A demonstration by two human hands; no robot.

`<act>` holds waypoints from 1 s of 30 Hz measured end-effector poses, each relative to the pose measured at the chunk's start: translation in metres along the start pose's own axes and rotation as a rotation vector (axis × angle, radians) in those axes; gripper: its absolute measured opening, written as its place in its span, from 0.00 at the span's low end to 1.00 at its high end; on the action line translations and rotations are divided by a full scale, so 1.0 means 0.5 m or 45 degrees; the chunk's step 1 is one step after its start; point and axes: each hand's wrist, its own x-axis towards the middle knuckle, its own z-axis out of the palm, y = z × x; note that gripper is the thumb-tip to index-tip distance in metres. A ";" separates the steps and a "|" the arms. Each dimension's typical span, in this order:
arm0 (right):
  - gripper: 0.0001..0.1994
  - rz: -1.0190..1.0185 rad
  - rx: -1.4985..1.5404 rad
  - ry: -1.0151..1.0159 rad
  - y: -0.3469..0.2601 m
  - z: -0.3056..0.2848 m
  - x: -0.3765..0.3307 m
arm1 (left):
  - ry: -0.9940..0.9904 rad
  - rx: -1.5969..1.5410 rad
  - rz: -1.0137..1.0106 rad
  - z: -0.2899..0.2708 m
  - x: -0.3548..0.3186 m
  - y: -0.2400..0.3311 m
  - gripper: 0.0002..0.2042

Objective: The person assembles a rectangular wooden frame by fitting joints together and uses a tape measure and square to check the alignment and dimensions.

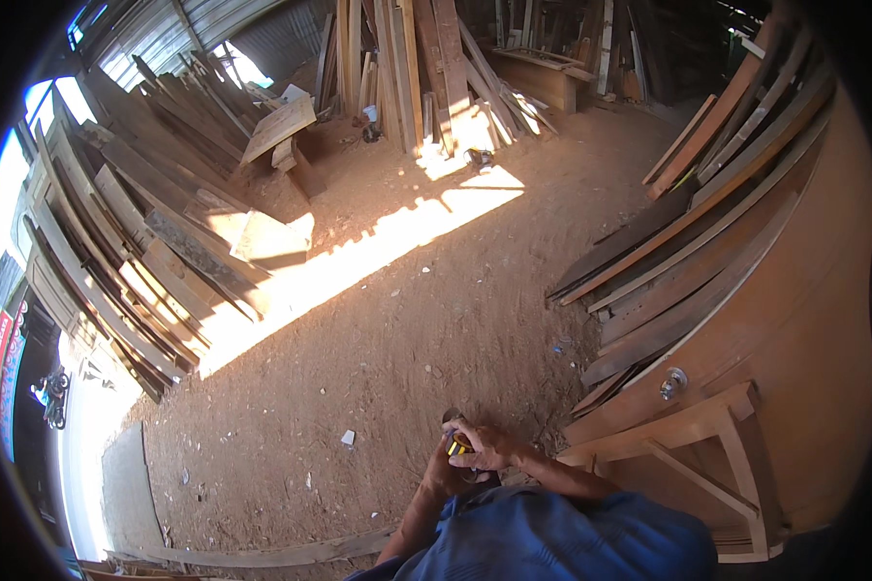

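Close in front of my body, both hands come together around a small yellow-and-black tape measure [459, 445]. My left hand [439, 472] is closed on it from the left and below. From the right, my right hand [491, 446] bends its fingers over the top and side of it. Much of the tape measure is hidden by the fingers. Beneath the hands lies bare brown dirt floor [378, 358], and my blue shirt [552, 533] fills the lower edge.
Wooden boards [116, 232] lean in a long row at left. More planks [412, 77] stand upright at the back. At right are stacked boards [688, 252], a wooden door with a round knob [672, 383] and a wooden frame [736, 455]. A plank table [279, 128] stands far left.
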 end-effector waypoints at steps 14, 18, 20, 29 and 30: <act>0.31 0.217 1.208 0.420 0.200 -0.451 0.462 | 0.234 1.210 0.338 0.193 0.574 0.642 0.23; 0.20 0.102 1.522 0.721 0.189 -0.586 0.506 | 0.278 1.468 0.245 0.344 0.676 0.681 0.23; 0.18 0.074 1.488 0.788 0.258 -0.636 0.554 | 0.139 1.382 0.243 0.315 0.771 0.710 0.24; 0.17 0.331 0.817 0.755 0.445 -1.060 0.770 | -0.201 1.645 -0.006 0.319 1.193 1.038 0.17; 0.20 0.413 0.706 0.651 0.441 -1.122 0.793 | -0.211 1.625 -0.006 0.333 1.230 1.065 0.17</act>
